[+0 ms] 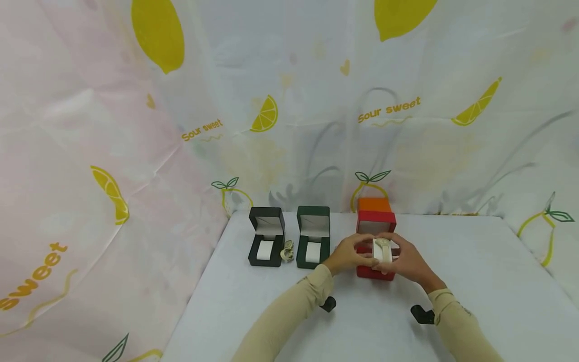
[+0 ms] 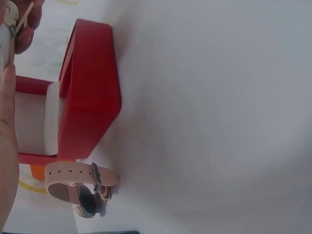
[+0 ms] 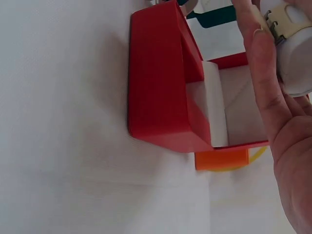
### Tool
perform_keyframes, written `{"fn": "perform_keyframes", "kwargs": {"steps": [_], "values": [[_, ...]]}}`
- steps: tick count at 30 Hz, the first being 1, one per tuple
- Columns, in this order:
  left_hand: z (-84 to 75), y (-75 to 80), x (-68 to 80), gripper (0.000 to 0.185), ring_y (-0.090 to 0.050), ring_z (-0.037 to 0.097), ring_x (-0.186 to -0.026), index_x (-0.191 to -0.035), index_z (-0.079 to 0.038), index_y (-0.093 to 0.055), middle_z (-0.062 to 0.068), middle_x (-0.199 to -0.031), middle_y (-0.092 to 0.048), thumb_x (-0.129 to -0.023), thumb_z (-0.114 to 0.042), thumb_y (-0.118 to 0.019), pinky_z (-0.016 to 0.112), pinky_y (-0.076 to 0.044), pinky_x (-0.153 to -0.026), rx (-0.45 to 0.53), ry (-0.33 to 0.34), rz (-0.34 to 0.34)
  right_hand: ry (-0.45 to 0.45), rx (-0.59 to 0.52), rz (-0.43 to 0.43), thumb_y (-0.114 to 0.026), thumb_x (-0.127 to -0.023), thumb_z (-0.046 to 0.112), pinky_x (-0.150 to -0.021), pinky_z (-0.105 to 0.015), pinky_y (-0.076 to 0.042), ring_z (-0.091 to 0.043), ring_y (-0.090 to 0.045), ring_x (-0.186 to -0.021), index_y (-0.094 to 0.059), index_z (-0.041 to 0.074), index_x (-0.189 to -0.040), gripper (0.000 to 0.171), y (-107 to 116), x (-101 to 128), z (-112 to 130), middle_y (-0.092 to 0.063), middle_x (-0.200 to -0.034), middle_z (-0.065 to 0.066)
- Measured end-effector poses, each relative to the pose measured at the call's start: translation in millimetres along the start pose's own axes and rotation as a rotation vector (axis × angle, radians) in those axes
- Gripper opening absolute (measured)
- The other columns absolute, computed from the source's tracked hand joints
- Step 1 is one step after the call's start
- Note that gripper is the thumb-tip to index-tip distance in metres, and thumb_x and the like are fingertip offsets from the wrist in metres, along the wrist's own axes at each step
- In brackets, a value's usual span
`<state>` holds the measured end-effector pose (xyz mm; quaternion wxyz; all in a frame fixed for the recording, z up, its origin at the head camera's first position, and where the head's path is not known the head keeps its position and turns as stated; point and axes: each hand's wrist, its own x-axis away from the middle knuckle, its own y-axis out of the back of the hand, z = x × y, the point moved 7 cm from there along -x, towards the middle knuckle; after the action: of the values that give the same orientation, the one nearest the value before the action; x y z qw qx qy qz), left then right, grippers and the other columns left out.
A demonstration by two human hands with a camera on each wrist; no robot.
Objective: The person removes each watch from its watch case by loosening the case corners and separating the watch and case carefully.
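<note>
An open red watch box [image 1: 375, 271] stands on the white table [image 1: 475, 281]. Just above it, both hands hold a white watch cushion [image 1: 383, 250] with a cream-strapped watch [image 3: 285, 22] wrapped round it. My left hand [image 1: 350, 254] pinches the cushion from the left, and my right hand [image 1: 407, 261] grips it from the right. The right wrist view shows the red box [image 3: 161, 97] with its white lining bare. In the left wrist view my left hand [image 2: 7, 112] fills the left edge beside the red box [image 2: 90, 97], and a pink-strapped watch [image 2: 80, 187] lies on the table next to it.
An open black box [image 1: 267, 236] and an open green box [image 1: 313, 236] stand to the left, a pale watch [image 1: 287, 250] lying between them. An orange box [image 1: 374, 204] sits behind the red one. Lemon-print sheeting hangs behind and to the left of the table.
</note>
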<state>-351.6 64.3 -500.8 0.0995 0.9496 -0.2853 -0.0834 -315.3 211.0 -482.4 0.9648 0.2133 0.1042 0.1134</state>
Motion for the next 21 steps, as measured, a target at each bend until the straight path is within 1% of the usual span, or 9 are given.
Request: {"fn": "perform_keyframes", "kwargs": {"steps": [2,5,7,10,13,15,18,20,21], "values": [[-0.8,-1.4,1.5,0.061,-0.061,0.022,-0.109,-0.131,-0.016,-0.058,-0.010,-0.114,-0.056,-0.076,-0.010,-0.084,0.022,-0.054,-0.081,0.044,-0.007,0.020,0.002,0.016,-0.007,-0.089,-0.070,0.023,-0.065,-0.034,-0.058,-0.030,-0.062,-0.085,-0.050,0.014,-0.127,0.070,-0.2,1.2,1.0,-0.054,-0.118,-0.016],[-3.2,-2.0,3.2,0.060,-0.062,0.023,-0.109,-0.130,-0.017,-0.058,-0.011,-0.115,-0.056,-0.077,-0.011,-0.084,0.022,-0.054,-0.081,0.026,-0.008,0.041,0.015,-0.004,0.010,-0.090,-0.068,0.022,-0.057,-0.035,-0.058,-0.029,-0.063,-0.079,-0.047,0.012,-0.123,0.070,-1.6,0.7,-1.7,-0.053,-0.111,-0.017],[-4.2,-2.2,3.2,0.059,-0.061,0.022,-0.110,-0.131,-0.018,-0.058,-0.010,-0.115,-0.055,-0.078,-0.012,-0.083,0.021,-0.053,-0.082,0.008,-0.008,0.050,0.008,-0.021,0.034,-0.089,-0.069,0.019,-0.056,-0.035,-0.058,-0.029,-0.063,-0.081,-0.044,0.010,-0.123,0.070,-1.5,0.2,-1.5,-0.052,-0.108,-0.017],[-3.3,-3.2,2.3,0.058,-0.059,0.021,-0.113,-0.132,-0.018,-0.058,-0.011,-0.118,-0.055,-0.079,-0.011,-0.082,0.021,-0.053,-0.084,0.023,-0.014,0.062,-0.009,-0.052,0.094,-0.085,-0.072,0.014,-0.059,-0.037,-0.058,-0.031,-0.062,-0.084,-0.042,0.008,-0.125,0.069,-2.2,-1.3,-1.6,-0.051,-0.108,-0.019],[-0.4,-4.2,2.6,0.058,-0.057,0.020,-0.114,-0.133,-0.018,-0.058,-0.011,-0.121,-0.055,-0.080,-0.009,-0.080,0.022,-0.052,-0.086,0.040,-0.021,0.066,-0.027,-0.081,0.148,-0.081,-0.072,0.010,-0.066,-0.037,-0.059,-0.033,-0.061,-0.089,-0.042,0.007,-0.129,0.069,-2.5,-1.3,-3.6,-0.049,-0.112,-0.020],[1.4,-4.0,3.9,0.057,-0.056,0.021,-0.115,-0.134,-0.018,-0.058,-0.012,-0.122,-0.055,-0.081,-0.009,-0.079,0.022,-0.051,-0.088,0.037,-0.023,0.063,-0.039,-0.095,0.174,-0.080,-0.073,0.011,-0.069,-0.037,-0.059,-0.032,-0.061,-0.091,-0.042,0.007,-0.133,0.071,-2.3,-0.1,-5.8,-0.049,-0.115,-0.020],[3.3,-1.4,7.3,0.055,-0.054,0.022,-0.118,-0.134,-0.019,-0.058,-0.014,-0.120,-0.056,-0.083,-0.013,-0.078,0.023,-0.049,-0.091,0.005,-0.011,0.045,-0.057,-0.133,0.195,-0.076,-0.080,0.014,-0.074,-0.038,-0.058,-0.032,-0.062,-0.095,-0.040,0.007,-0.140,0.071,-0.4,3.3,-9.9,-0.048,-0.121,-0.020],[4.0,0.7,8.7,0.054,-0.053,0.022,-0.119,-0.134,-0.019,-0.058,-0.014,-0.120,-0.057,-0.084,-0.014,-0.077,0.024,-0.049,-0.092,0.007,0.002,0.035,-0.074,-0.165,0.198,-0.069,-0.089,0.018,-0.078,-0.038,-0.057,-0.031,-0.061,-0.100,-0.038,0.006,-0.145,0.065,1.8,5.6,-12.7,-0.047,-0.126,-0.020],[4.5,1.5,9.1,0.054,-0.052,0.019,-0.119,-0.134,-0.019,-0.058,-0.014,-0.119,-0.057,-0.084,-0.015,-0.078,0.024,-0.049,-0.092,0.009,0.010,0.031,-0.085,-0.206,0.199,-0.064,-0.094,0.020,-0.080,-0.039,-0.057,-0.032,-0.060,-0.103,-0.036,0.006,-0.147,0.062,2.9,6.5,-13.8,-0.046,-0.129,-0.021]]}}
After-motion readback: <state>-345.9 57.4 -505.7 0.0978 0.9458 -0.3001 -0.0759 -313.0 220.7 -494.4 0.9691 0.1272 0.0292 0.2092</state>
